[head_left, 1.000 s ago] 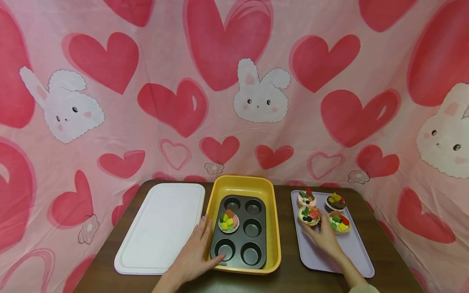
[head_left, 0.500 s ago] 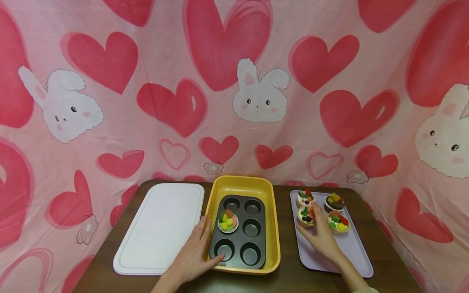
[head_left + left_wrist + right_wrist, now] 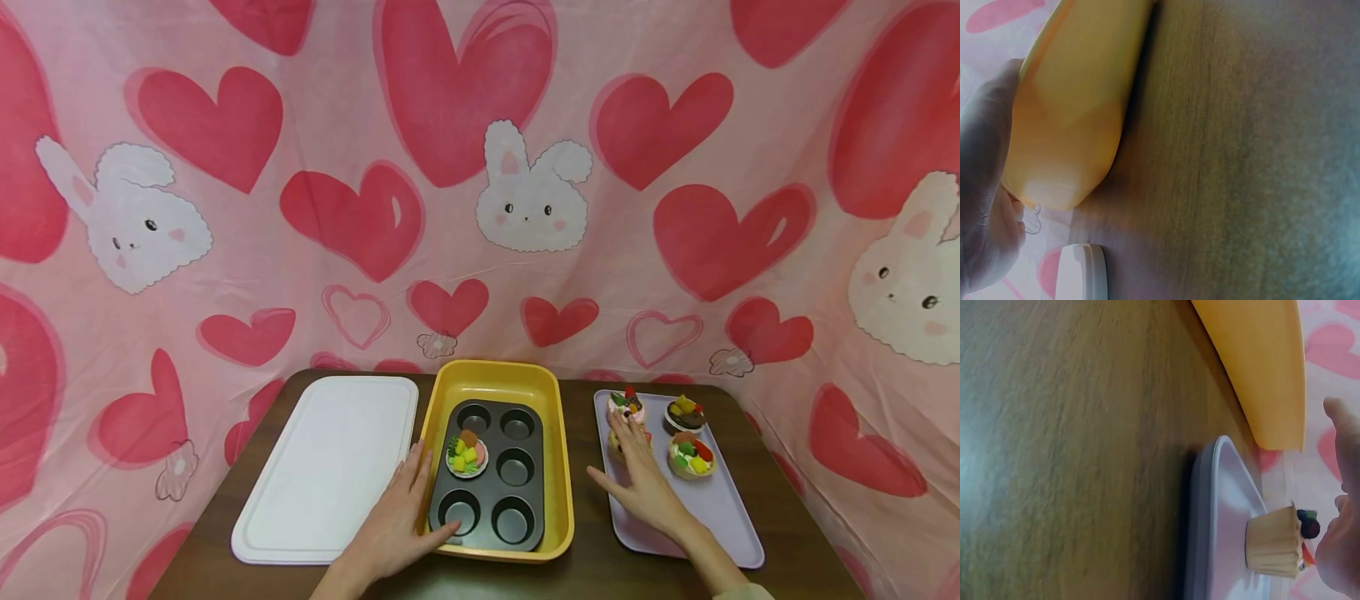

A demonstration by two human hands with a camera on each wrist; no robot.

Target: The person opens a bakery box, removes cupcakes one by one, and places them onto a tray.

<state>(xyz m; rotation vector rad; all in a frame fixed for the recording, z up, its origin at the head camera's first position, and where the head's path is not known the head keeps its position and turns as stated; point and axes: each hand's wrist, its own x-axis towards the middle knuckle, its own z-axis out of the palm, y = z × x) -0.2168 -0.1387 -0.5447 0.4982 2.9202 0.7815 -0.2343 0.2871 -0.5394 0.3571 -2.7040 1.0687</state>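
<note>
My left hand (image 3: 397, 525) rests on the left rim and near corner of a yellow tray (image 3: 564, 467), fingers straight, thumb over the front edge. In the left wrist view this hand (image 3: 988, 181) lies along the tray's side. Inside the tray sits a dark muffin pan (image 3: 487, 483) with one topped cupcake (image 3: 467, 454) in a left cup. My right hand (image 3: 647, 492) hovers with fingers spread above a topped tart (image 3: 1272, 544), which it mostly hides in the head view; nothing is in its grasp. The tart stands on a lilac tray (image 3: 723, 517).
Also on the lilac tray are a pink-creamed cupcake (image 3: 626, 404), a chocolate cupcake (image 3: 685, 414) and a fruit tart (image 3: 692, 456). A white board (image 3: 326, 467) lies left on the brown table (image 3: 588, 533). A pink heart-print cloth (image 3: 450, 250) hangs behind.
My right hand has let go of the tart at the tray's left side, spread its fingers and shifted left over it. The left hand has stayed put.
</note>
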